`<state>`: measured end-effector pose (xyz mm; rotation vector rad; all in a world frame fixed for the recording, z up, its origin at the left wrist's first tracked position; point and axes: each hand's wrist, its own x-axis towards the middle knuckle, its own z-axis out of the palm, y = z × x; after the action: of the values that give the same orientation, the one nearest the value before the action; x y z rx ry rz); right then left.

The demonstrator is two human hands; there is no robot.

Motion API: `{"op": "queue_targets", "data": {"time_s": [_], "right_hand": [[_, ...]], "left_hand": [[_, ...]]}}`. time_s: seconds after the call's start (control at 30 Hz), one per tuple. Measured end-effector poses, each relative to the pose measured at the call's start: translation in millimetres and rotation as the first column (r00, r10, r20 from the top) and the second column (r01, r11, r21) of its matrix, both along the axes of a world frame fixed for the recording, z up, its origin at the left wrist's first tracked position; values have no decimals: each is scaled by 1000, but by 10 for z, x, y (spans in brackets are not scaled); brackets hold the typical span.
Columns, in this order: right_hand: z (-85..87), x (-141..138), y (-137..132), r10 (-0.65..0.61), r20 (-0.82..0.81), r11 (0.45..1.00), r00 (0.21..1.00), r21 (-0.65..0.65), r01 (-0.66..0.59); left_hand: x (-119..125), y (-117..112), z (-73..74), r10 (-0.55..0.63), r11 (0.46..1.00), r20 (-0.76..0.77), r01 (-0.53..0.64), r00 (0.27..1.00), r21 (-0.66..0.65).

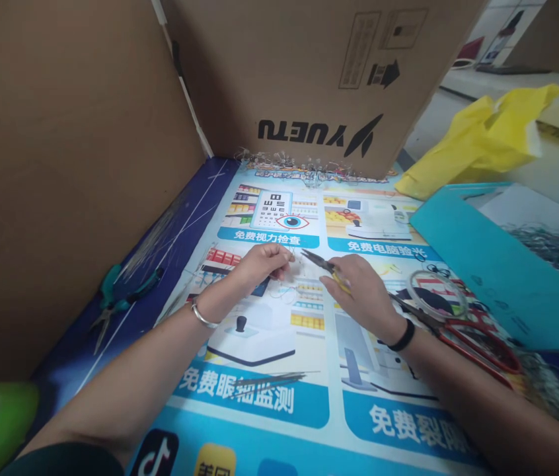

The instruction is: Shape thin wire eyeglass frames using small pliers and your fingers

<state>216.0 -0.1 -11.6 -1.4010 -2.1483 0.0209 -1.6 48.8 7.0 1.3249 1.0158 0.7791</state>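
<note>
Both forearms were stretched forward from the lower edge, bare, and angled inward so that the hands were brought near each other. The left hand [264, 261] was held palm down, with its fingertips [285, 256] pinched together. The right hand [361, 294] was turned back up, its fingers curled closed in a grip. The hands were not touching.

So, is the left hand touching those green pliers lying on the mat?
Apart. The head view shows the left hand well right of the teal-handled pliers, with bare blue mat between them.
</note>
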Motion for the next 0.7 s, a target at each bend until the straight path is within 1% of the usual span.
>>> {"op": "queue_targets", "data": {"time_s": [0.07,0.17,0.27,0.5,0.7], "right_hand": [[14,-26,-22,6,117,1000,993,-17,-4],[41,-60,-54,-32,210,999,977,-13,36],[64,-73,-72,-70,237,998,969,10,70],[62,-63,-69,-74,274,995,959,80,54],[51,-60,-55,-73,327,994,942,106,40]], "left_hand": [[23,-10,-7,28,1000,-5,-28,1000,-13],[39,-15,-28,35,999,-6,-35,999,-19],[40,-16,-44,32,999,-8,-33,999,-6],[53,-41,-36,-10,1000,37,10,999,5],[62,-44,-31,7,1000,21,-7,1000,1]]}}
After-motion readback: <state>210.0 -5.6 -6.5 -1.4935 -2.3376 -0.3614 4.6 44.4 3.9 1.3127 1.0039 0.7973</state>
